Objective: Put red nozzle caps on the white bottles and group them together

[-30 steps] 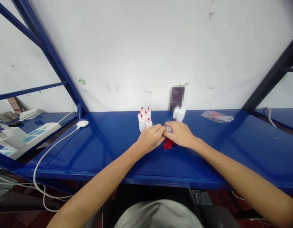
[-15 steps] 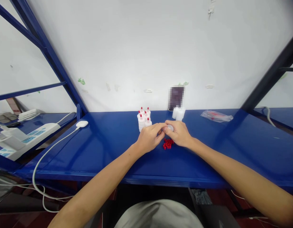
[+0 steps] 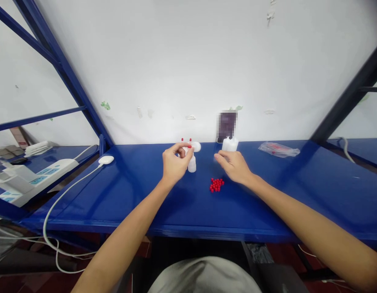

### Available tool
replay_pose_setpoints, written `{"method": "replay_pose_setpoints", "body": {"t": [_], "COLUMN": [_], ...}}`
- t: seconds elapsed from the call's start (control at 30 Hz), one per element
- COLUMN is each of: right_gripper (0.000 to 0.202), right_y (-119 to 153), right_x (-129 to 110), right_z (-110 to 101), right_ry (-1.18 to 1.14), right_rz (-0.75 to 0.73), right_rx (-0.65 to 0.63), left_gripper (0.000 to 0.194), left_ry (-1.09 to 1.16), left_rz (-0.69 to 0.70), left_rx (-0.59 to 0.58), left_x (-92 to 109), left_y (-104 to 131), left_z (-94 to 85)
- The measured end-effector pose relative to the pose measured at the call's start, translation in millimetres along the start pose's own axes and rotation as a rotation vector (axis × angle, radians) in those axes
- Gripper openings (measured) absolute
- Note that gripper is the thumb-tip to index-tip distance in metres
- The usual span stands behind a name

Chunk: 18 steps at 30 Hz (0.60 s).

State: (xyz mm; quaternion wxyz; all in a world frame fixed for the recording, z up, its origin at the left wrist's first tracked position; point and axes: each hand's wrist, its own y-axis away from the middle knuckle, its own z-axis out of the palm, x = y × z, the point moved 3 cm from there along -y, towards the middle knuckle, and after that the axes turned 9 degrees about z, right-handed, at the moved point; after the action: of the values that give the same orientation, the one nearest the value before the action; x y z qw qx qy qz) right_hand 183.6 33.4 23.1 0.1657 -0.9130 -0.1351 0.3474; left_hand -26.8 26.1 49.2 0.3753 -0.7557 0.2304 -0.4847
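My left hand (image 3: 174, 163) pinches a small white bottle (image 3: 196, 146) by its red tip. That bottle lies tilted in the air, its base pointing right, over a group of upright white bottles (image 3: 191, 164) with red tips, partly hidden behind my fingers. My right hand (image 3: 235, 166) is loosely curled with nothing visible in it, thumb and fingers slightly apart. Just behind it stand several white bottles without red caps (image 3: 230, 144). A small heap of red caps (image 3: 216, 184) lies on the blue table (image 3: 188, 215) between and in front of my hands.
A clear plastic bag (image 3: 278, 149) with something red in it lies at the back right. A blurred dark object (image 3: 226, 126) leans on the wall. At the left are a white charger (image 3: 106, 160) with its cable and a power strip (image 3: 38, 179). Blue frame posts rise at both sides.
My hands have parted. My left hand has moved left with the white bottle, over the group of bottles; my right hand has let go and moved slightly right.
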Motion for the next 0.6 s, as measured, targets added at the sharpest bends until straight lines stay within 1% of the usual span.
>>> {"method": "replay_pose_setpoints", "body": {"t": [0.03, 0.1, 0.17, 0.23, 0.3, 0.4, 0.53, 0.6], "right_gripper": [0.046, 0.044, 0.044, 0.046, 0.05, 0.053, 0.051, 0.048], "right_y": [-1.2, -4.0, -7.3, -10.7, -13.4, -15.9, -17.0, -17.0], "right_x": [1.9, 5.6, 10.5, 16.7, 22.1, 25.5, 25.3, 25.8], "right_z": [1.1, 4.3, 8.5, 13.5, 17.8, 20.7, 22.2, 23.2], "right_ry": [0.002, -0.017, -0.094, -0.222, -0.355, -0.475, -0.462, -0.424], "right_rz": [0.019, 0.047, 0.092, 0.161, 0.215, 0.204, 0.14, 0.124], "right_rx": [0.008, 0.022, 0.018, -0.024, -0.082, -0.138, -0.195, -0.209], "left_gripper": [0.019, 0.021, 0.021, 0.02, 0.02, 0.019, 0.021, 0.025], "left_ry": [0.023, 0.027, 0.002, -0.03, -0.07, -0.161, -0.295, -0.35], "left_rz": [-0.066, -0.138, -0.169, -0.183, -0.176, -0.14, -0.077, -0.051], "left_rx": [-0.015, -0.06, -0.105, -0.14, -0.18, -0.25, -0.403, -0.439], "left_x": [-4.7, -11.7, -15.3, -16.3, -16.0, -16.0, -18.3, -18.6], "left_y": [-2.6, -5.6, -6.0, -4.7, -3.0, -0.8, 2.4, 4.2], "left_z": [-2.3, -5.2, -6.1, -5.2, -2.9, 0.7, 4.6, 4.6]}}
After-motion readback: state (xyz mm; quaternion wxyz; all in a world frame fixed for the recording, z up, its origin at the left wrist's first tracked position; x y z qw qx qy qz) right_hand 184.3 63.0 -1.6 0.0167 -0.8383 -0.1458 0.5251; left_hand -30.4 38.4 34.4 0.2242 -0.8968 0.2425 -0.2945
